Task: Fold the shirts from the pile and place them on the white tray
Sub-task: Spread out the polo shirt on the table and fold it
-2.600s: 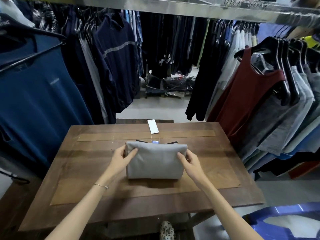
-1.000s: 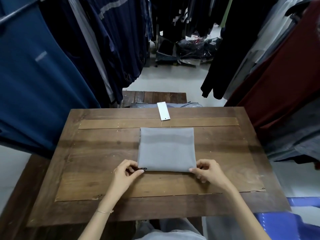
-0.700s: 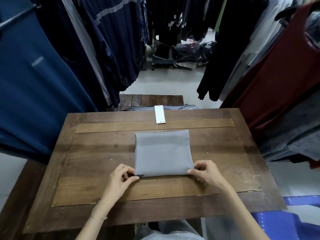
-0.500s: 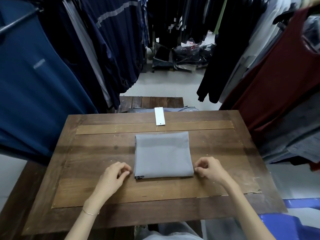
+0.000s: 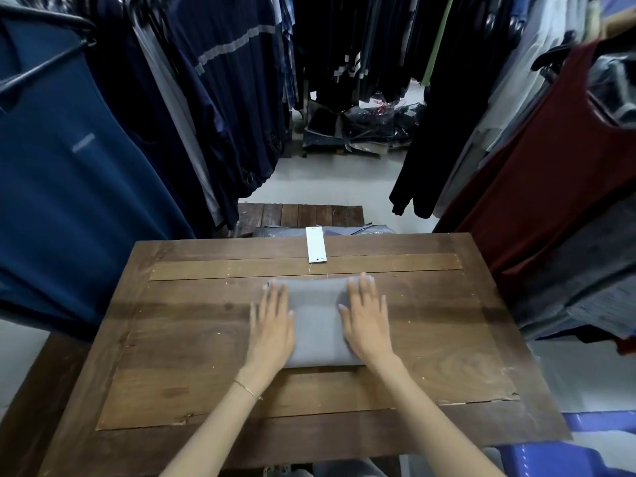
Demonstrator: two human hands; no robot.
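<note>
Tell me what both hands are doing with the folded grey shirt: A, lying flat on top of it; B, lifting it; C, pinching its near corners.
A: the left hand and right hand lie palm-down with straight fingers on the folded grey shirt, which rests on the wooden table.

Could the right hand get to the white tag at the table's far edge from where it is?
Probably yes. The right hand lies flat on the folded grey shirt, holding nothing, and only bare table shows between its fingertips and the white tag.
</note>
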